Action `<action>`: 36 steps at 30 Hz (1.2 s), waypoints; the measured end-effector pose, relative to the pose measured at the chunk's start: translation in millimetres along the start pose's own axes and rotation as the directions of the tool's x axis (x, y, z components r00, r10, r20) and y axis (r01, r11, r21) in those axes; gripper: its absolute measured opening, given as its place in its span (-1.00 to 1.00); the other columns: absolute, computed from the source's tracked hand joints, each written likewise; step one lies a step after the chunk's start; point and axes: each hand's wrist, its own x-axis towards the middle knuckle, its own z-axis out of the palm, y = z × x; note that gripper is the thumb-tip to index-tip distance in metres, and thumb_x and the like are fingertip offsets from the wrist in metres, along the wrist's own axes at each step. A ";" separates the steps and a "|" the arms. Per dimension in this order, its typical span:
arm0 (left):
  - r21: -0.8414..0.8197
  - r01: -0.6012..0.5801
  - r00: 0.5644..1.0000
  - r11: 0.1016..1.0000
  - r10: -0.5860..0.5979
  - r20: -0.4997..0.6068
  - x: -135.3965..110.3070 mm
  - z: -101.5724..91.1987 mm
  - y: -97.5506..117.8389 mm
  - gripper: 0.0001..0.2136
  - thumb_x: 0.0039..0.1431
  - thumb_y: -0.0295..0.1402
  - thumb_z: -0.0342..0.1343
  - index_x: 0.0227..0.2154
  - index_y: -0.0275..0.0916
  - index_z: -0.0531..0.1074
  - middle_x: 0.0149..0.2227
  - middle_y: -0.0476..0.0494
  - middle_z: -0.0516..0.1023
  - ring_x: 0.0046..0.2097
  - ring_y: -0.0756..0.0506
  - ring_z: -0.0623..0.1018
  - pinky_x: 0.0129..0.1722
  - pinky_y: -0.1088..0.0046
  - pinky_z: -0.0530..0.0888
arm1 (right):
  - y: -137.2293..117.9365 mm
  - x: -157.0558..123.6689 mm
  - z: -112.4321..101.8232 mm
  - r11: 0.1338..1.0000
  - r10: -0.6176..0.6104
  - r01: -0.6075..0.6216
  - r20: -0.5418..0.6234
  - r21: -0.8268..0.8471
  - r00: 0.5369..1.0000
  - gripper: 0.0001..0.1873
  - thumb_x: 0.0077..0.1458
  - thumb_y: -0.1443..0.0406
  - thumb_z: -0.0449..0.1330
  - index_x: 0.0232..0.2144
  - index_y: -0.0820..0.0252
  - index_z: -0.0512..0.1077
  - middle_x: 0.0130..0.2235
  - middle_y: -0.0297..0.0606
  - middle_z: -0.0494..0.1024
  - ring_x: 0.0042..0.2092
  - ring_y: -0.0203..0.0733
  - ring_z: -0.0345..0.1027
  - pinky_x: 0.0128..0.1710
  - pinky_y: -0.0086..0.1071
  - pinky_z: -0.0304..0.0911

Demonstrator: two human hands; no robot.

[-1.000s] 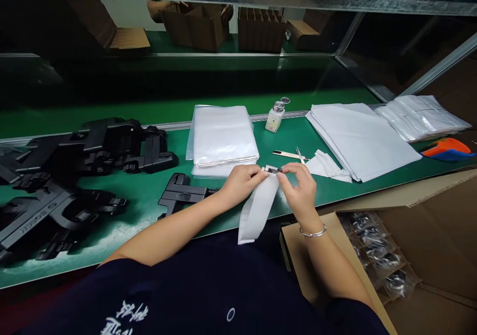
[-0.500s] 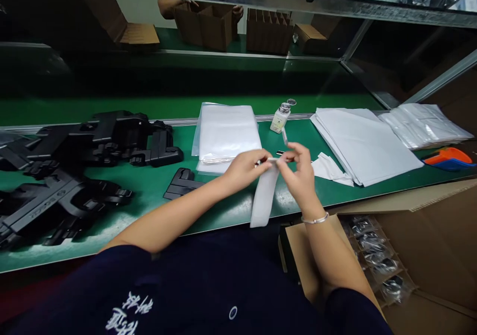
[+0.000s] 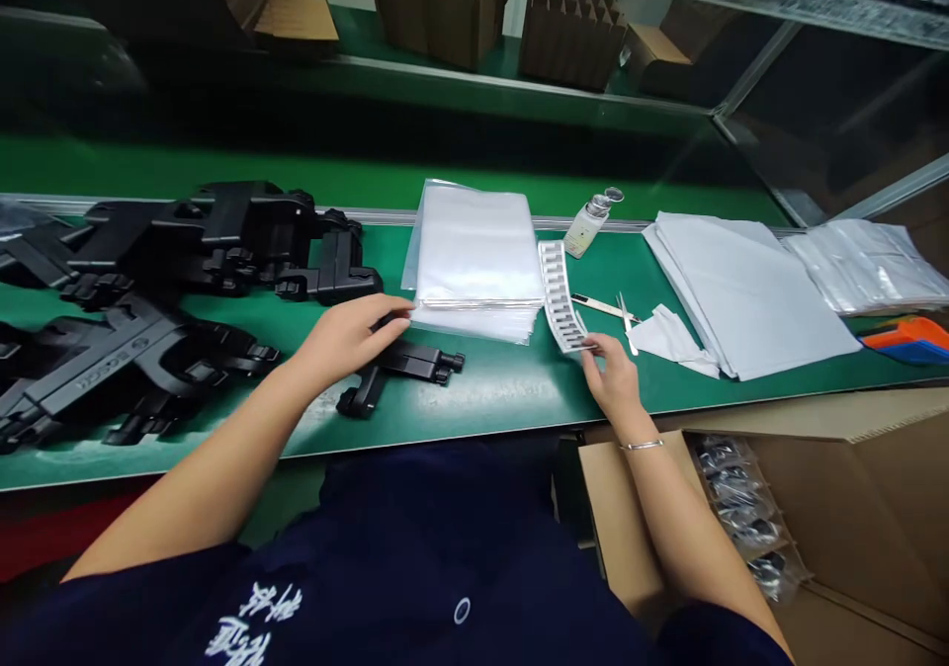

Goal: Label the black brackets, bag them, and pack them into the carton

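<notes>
My left hand (image 3: 348, 332) rests closed on a small black plastic part (image 3: 404, 362) lying on the green bench, just in front of a stack of clear plastic bags (image 3: 478, 256). My right hand (image 3: 612, 374) pinches the near end of a white strip of labels (image 3: 561, 295), which lies on the bench and runs away from me. A pair of tweezers (image 3: 624, 312) and a thin flat tool (image 3: 597, 304) lie just right of the strip.
Several black plastic parts (image 3: 170, 281) are heaped at the left. A small solvent bottle (image 3: 589, 226), white sheets (image 3: 741, 291), a crumpled wipe (image 3: 671, 335) and more bags (image 3: 867, 266) lie to the right. An open carton (image 3: 748, 508) of bagged parts stands below the bench edge.
My hands have parted. The left one went left onto the black part. The right one laid the label strip down on the bench, still pinching its end. The view tilted downward.
</notes>
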 end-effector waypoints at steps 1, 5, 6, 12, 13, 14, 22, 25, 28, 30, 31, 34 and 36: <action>0.000 0.001 1.000 1.000 -0.001 0.023 -5.4 1.9 -17.0 -0.61 0.23 -0.07 -0.05 -0.09 -0.14 0.55 -0.06 -0.18 0.62 0.03 -0.26 0.55 0.00 0.21 0.51 | 1.7 -9.6 1.1 1.000 0.010 -0.009 0.066 -0.018 0.998 -0.76 0.17 0.29 0.06 -0.09 0.05 0.35 -0.12 -0.16 0.56 -0.19 -0.07 0.50 -0.27 -0.15 0.47; -0.081 -0.023 0.998 0.996 0.028 0.058 -25.4 18.4 -55.0 -0.57 0.24 -0.10 -0.09 0.03 -0.14 0.49 0.18 -0.20 0.46 0.28 -0.28 0.35 0.28 0.03 0.27 | -11.3 -20.2 -13.4 0.999 0.044 -0.044 -0.003 -0.024 0.999 -0.72 0.09 0.32 0.12 -0.11 0.10 0.36 0.08 -0.02 0.44 -0.10 -0.02 0.44 -0.25 -0.12 0.43; -0.102 -0.006 0.999 0.995 0.011 0.049 -30.6 24.7 -55.3 -0.57 0.26 -0.13 -0.11 0.06 -0.15 0.46 0.22 -0.22 0.40 0.30 -0.27 0.31 0.30 0.02 0.24 | -19.8 -17.1 -17.5 0.997 0.079 -0.078 -0.067 0.010 0.995 -0.76 0.09 0.29 0.14 -0.14 0.10 0.37 0.09 -0.01 0.42 -0.04 0.01 0.41 -0.17 -0.08 0.41; -0.215 0.122 0.992 0.969 -0.127 -0.008 -61.2 64.8 -12.5 -0.59 0.32 -0.29 -0.18 0.13 -0.19 0.38 0.28 -0.26 0.26 0.33 -0.23 0.23 0.33 -0.01 0.18 | -94.1 10.2 11.0 0.803 0.383 -0.395 0.121 0.447 0.916 -0.77 0.20 0.16 0.12 -0.46 0.10 0.39 -0.04 -0.13 0.51 0.07 0.02 0.37 0.10 -0.02 0.25; -0.248 0.132 0.990 0.960 -0.138 -0.009 -64.4 69.2 -5.9 -0.59 0.32 -0.31 -0.18 0.15 -0.19 0.36 0.30 -0.26 0.23 0.34 -0.22 0.21 0.33 0.00 0.18 | -106.4 12.4 22.8 0.762 0.382 -0.442 0.223 0.473 0.897 -0.77 0.18 0.16 0.13 -0.48 0.10 0.39 -0.05 -0.14 0.52 0.07 0.02 0.38 0.11 -0.03 0.24; -0.283 0.134 0.990 0.950 -0.140 0.001 -66.5 72.6 -1.2 -0.60 0.33 -0.32 -0.18 0.15 -0.18 0.34 0.32 -0.24 0.21 0.35 -0.21 0.19 0.34 0.01 0.18 | -117.8 13.4 34.5 0.735 0.365 -0.478 0.314 0.480 0.876 -0.77 0.16 0.16 0.15 -0.49 0.10 0.40 -0.05 -0.16 0.53 0.08 0.02 0.37 0.12 -0.04 0.23; -0.336 0.058 0.998 0.940 -0.056 0.014 -70.2 80.1 -0.4 -0.63 0.31 -0.37 -0.12 0.14 -0.18 0.33 0.29 -0.23 0.27 0.37 -0.23 0.14 0.35 0.01 0.15 | -157.9 4.0 74.9 0.740 0.369 -0.590 0.540 0.322 0.757 -0.79 0.07 0.18 0.18 -0.56 0.09 0.40 -0.05 -0.18 0.54 0.12 0.09 0.30 0.19 0.06 0.03; -0.327 0.048 0.999 0.944 -0.050 0.000 -72.6 82.8 1.6 -0.62 0.32 -0.37 -0.14 0.15 -0.19 0.31 0.29 -0.24 0.25 0.38 -0.24 0.11 0.36 0.01 0.13 | -160.4 3.0 76.3 0.751 0.399 -0.593 0.514 0.292 0.759 -0.78 0.05 0.20 0.17 -0.59 0.09 0.37 -0.06 -0.19 0.55 0.10 0.08 0.29 0.15 0.01 0.09; -0.321 0.043 0.999 0.946 -0.044 0.003 -73.9 84.3 2.6 -0.61 0.32 -0.38 -0.14 0.17 -0.18 0.30 0.30 -0.23 0.23 0.39 -0.25 0.09 0.36 0.01 0.13 | -164.6 2.3 78.3 0.792 0.393 -0.554 0.479 0.256 0.785 -0.79 0.04 0.23 0.16 -0.60 0.09 0.35 -0.07 -0.19 0.55 0.10 0.08 0.28 0.14 0.01 0.08; -0.322 0.040 0.999 0.946 -0.039 0.010 -73.8 84.3 2.2 -0.61 0.31 -0.38 -0.14 0.17 -0.17 0.30 0.30 -0.22 0.23 0.39 -0.26 0.08 0.36 0.00 0.13 | -166.9 1.8 79.0 0.806 0.385 -0.538 0.470 0.247 0.794 -0.80 0.05 0.25 0.15 -0.59 0.09 0.36 -0.06 -0.20 0.55 0.10 0.07 0.27 0.15 0.00 0.07; -0.323 0.037 0.999 0.946 -0.035 0.011 -73.6 84.2 1.9 -0.61 0.31 -0.39 -0.14 0.17 -0.17 0.30 0.30 -0.23 0.23 0.39 -0.27 0.09 0.36 0.00 0.13 | -167.7 1.7 79.0 0.810 0.382 -0.534 0.471 0.244 0.795 -0.81 0.05 0.25 0.15 -0.58 0.09 0.37 -0.06 -0.20 0.55 0.11 0.06 0.26 0.15 0.00 0.07; -0.326 0.018 1.000 0.945 -0.020 -0.002 -72.9 84.1 0.8 -0.61 0.32 -0.38 -0.14 0.16 -0.20 0.31 0.29 -0.25 0.25 0.38 -0.28 0.11 0.35 0.00 0.15 | -168.8 2.1 77.8 0.816 0.380 -0.530 0.477 0.231 0.792 -0.82 0.07 0.26 0.15 -0.57 0.10 0.37 -0.05 -0.21 0.54 0.11 0.04 0.26 0.15 -0.03 0.07; -0.322 0.006 1.000 0.947 -0.011 -0.013 -72.7 84.6 0.2 -0.62 0.32 -0.38 -0.15 0.16 -0.20 0.30 0.29 -0.26 0.25 0.38 -0.28 0.11 0.34 0.00 0.18 | -169.1 3.0 76.8 0.819 0.378 -0.529 0.485 0.222 0.789 -0.81 0.07 0.26 0.15 -0.57 0.10 0.37 -0.05 -0.21 0.54 0.11 0.03 0.26 0.15 -0.03 0.07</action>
